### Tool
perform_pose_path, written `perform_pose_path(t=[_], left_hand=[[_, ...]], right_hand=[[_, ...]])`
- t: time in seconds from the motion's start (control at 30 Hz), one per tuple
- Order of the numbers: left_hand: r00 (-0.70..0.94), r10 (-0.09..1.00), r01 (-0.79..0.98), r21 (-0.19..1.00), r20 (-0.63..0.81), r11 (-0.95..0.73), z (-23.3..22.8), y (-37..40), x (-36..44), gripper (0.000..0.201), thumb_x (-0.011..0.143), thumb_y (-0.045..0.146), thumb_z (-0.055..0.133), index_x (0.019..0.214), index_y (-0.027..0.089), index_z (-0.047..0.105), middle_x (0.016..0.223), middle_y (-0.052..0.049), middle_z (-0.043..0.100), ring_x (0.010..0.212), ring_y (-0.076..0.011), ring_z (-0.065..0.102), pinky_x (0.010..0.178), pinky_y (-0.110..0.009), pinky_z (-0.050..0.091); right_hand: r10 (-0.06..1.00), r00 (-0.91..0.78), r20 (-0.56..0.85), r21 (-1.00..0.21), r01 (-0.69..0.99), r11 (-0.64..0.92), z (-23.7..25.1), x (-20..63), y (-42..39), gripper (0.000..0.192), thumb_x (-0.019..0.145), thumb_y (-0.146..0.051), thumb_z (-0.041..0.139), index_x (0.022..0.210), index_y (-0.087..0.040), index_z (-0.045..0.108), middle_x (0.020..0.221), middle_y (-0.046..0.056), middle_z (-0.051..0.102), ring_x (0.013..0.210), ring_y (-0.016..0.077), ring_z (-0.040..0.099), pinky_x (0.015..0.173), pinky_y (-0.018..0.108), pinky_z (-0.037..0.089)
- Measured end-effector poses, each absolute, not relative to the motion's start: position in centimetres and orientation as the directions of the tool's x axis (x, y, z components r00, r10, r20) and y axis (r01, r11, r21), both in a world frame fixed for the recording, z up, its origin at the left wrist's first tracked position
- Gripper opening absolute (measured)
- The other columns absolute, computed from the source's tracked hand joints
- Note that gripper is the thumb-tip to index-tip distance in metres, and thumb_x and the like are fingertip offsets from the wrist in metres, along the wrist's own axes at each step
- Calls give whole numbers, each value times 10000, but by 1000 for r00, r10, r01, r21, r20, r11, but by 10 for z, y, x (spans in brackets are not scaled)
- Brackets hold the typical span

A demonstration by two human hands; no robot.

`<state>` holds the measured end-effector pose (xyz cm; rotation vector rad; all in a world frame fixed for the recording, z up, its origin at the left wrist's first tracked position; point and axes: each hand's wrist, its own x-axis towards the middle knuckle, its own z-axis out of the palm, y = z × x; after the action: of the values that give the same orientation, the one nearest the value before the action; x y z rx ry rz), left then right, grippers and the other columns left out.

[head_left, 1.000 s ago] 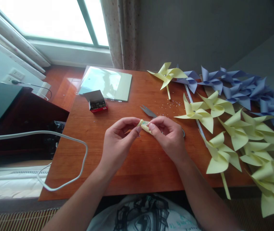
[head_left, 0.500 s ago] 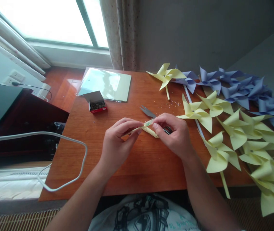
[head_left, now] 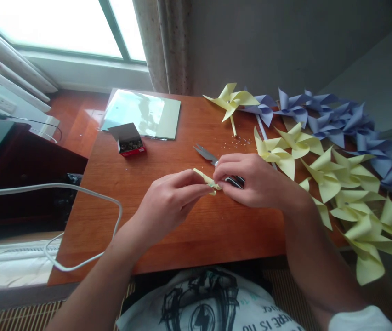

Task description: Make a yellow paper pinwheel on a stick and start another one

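My left hand (head_left: pixel 170 197) is closed in a pinch, thumb and forefinger on a small yellow paper piece (head_left: pixel 213 192) with a greenish bit near its end. The fingertips of my right hand (head_left: pixel 254 177) pinch at the other side of this piece, so the two hands almost meet. A narrow yellow paper roll (head_left: pixel 202 175) shows just behind the fingertips; whether it is held or lies on the table I cannot tell. Scissors (head_left: pixel 206 154) lie beneath my right hand, blades to the far left, with the dark handles partly hidden.
A red box of small metal pieces (head_left: pixel 132 146) stands open at the left, before a plastic-wrapped paper pack (head_left: pixel 161 122). Yellow pinwheels (head_left: pixel 325 174) and blue pinwheels (head_left: pixel 333 126) cover the right side. A white cable (head_left: pixel 119 216) loops over the wooden table's (head_left: pixel 182 248) left edge.
My right hand has turned over and moved slightly, its fingers now pointing left over the scissors. The paper piece between my hands is mostly covered now. The view has shifted slightly.
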<state>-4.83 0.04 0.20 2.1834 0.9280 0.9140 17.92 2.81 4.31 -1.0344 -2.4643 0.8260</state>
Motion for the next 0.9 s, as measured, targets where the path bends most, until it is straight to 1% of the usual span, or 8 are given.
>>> perform_pose_path(t=[0.2, 0.4, 0.5, 0.63, 0.77, 0.9], left_hand=[[559, 748, 383, 689, 358, -615, 0, 0, -49, 253, 963, 195, 586, 1061, 303, 793, 1030, -64, 769, 860, -184, 713, 754, -269, 513], [535, 778, 424, 692, 329, -584, -3, 0, -50, 189, 940, 207, 619, 959, 279, 794, 994, -63, 778, 820, -190, 714, 733, -271, 500], [532, 794, 441, 704, 294, -556, -2, 0, -49, 171, 935, 210, 615, 881, 260, 769, 918, -48, 772, 784, -180, 700, 720, -262, 486], [511, 807, 452, 705, 297, -546, 0, -1, -48, 127, 921, 186, 622, 840, 233, 708, 825, -20, 750, 728, -157, 675, 681, -240, 448], [518, 797, 466, 680, 309, -567, 0, -1, -47, 103, 901, 164, 640, 815, 214, 666, 796, -4, 736, 688, -136, 660, 643, -223, 421], [532, 796, 497, 655, 288, -569, 2, -3, -48, 112, 919, 148, 610, 829, 203, 646, 807, 4, 729, 686, -124, 652, 637, -216, 426]], right_hand=[[666, -745, 44, -608, 509, 610, 46, 175, 31, 136, 863, -102, 614, 822, -200, 700, 855, 36, 703, 741, 163, 614, 668, 280, 430], [627, -778, 26, -594, 492, 636, 49, 174, 34, 166, 850, -79, 605, 818, -199, 715, 871, 44, 720, 761, 173, 633, 695, 292, 444], [618, -786, 9, -585, 497, 641, 52, 173, 34, 174, 833, -67, 614, 817, -206, 718, 871, 40, 720, 760, 174, 635, 694, 292, 443], [610, -792, -22, -559, 515, 649, 54, 171, 33, 163, 816, -60, 627, 772, -197, 702, 822, 36, 698, 745, 174, 629, 684, 293, 433], [594, -804, -38, -540, 516, 665, 55, 168, 32, 171, 826, -57, 613, 762, -194, 693, 812, 36, 693, 763, 173, 627, 695, 288, 428], [576, -813, -85, -516, 530, 673, 59, 165, 31, 174, 844, -60, 586, 781, -175, 699, 827, 46, 697, 801, 180, 631, 726, 292, 428]])
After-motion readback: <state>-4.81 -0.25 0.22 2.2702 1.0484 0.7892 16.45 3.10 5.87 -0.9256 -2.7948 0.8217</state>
